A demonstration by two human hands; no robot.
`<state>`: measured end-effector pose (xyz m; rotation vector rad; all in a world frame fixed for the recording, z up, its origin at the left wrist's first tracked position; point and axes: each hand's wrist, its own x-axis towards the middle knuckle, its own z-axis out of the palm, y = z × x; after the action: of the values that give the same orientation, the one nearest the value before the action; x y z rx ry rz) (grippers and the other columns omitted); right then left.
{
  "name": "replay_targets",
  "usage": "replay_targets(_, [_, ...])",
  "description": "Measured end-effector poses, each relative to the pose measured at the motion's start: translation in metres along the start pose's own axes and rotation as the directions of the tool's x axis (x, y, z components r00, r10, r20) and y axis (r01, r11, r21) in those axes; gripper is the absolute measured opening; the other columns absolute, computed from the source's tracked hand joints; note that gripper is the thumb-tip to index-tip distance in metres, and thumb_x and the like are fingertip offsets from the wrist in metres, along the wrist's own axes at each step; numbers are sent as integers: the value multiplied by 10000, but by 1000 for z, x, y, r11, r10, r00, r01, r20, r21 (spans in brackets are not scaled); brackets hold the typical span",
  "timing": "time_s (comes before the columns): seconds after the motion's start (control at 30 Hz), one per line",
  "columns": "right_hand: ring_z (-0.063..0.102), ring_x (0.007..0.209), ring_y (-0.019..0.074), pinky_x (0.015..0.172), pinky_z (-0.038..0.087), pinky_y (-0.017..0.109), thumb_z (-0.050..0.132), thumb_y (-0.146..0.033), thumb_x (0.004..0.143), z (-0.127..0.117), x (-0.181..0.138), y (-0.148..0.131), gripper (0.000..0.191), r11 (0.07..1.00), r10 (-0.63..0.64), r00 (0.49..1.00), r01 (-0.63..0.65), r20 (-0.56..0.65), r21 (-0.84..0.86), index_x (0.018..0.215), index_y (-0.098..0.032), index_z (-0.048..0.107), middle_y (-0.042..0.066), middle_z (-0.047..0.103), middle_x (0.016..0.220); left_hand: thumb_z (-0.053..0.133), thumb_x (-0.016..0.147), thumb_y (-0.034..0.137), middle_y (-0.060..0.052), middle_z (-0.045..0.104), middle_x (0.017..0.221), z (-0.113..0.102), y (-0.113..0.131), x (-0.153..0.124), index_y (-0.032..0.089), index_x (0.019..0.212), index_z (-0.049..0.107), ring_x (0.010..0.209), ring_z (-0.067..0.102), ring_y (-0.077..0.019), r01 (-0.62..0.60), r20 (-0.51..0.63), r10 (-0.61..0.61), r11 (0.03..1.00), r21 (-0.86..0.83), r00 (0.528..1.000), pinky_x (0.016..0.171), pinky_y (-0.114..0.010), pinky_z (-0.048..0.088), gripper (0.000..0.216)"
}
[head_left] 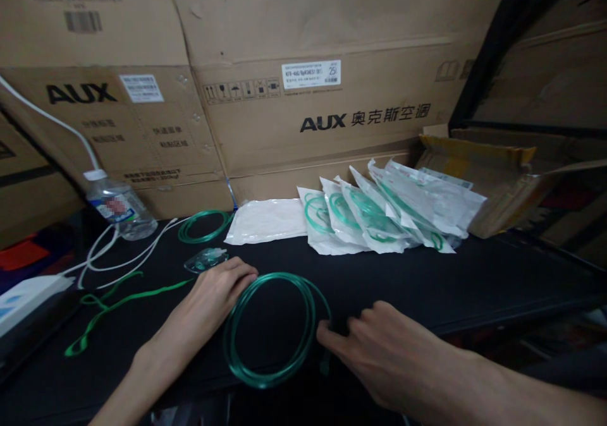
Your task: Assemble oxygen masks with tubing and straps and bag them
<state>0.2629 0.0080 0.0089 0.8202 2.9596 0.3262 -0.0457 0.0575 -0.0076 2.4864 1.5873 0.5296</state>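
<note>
A coil of green tubing (272, 328) lies on the black table (474, 280) in front of me. My left hand (213, 296) rests flat on the coil's left side, fingers together over the tube. At the coil's right edge my right hand (384, 350) pinches the tube with its fingertips. A clear mask (205, 259) lies just beyond my left hand, and a green elastic strap (107, 309) trails off to the left.
Several sealed bags of green tubing (379, 214) fan out at the back, beside a flat white pouch (265, 220). A second small green coil (203, 225), a water bottle (118, 206), white cables (118, 252) and a power strip (23, 293) sit left. Cardboard boxes (322, 103) wall the back.
</note>
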Motion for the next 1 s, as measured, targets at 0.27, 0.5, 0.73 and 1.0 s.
replay_targets(0.27, [682, 538, 219, 433, 111, 341, 733, -226, 816, -7, 1, -10, 270, 997, -19, 997, 13, 80, 72, 1038, -210, 581, 3, 717, 714, 398, 1024, 381, -66, 716, 1042, -3, 17, -7, 230, 1030, 718, 930, 717, -225, 93, 4, -93, 993, 71, 996, 831, -326, 559, 354])
replay_targets(0.5, [691, 544, 228, 431, 86, 343, 710, -155, 780, -3, 2, -12, 294, 992, 67, 994, -76, 85, 100, 1031, -213, 569, 6, 734, 737, 491, 965, 373, -40, 761, 926, -1, 13, -26, 240, 1161, 685, 768, 746, -227, 169, -31, -166, 977, 131, 986, 684, -300, 565, 307])
replay_targets(0.73, [699, 618, 218, 426, 139, 341, 677, -200, 870, -9, 21, -15, 236, 991, 1, 1000, -2, 12, 132, 1076, -175, 563, 39, 744, 826, 528, 940, 296, 18, 788, 861, -3, 47, -43, 275, 924, 728, 751, 761, -174, -28, -94, 27, 1000, -4, 995, 675, -210, 590, 201])
replay_targets(1.0, [672, 667, 214, 479, 260, 340, 609, -289, 964, 5, 14, -11, 106, 977, 75, 977, -33, -198, 210, 1015, -227, 540, -7, 699, 842, 560, 959, 237, 18, 733, 1225, -6, 42, -61, 339, 1290, 645, 1046, 733, -153, -240, -115, 242, 970, 34, 963, 905, -193, 577, 357])
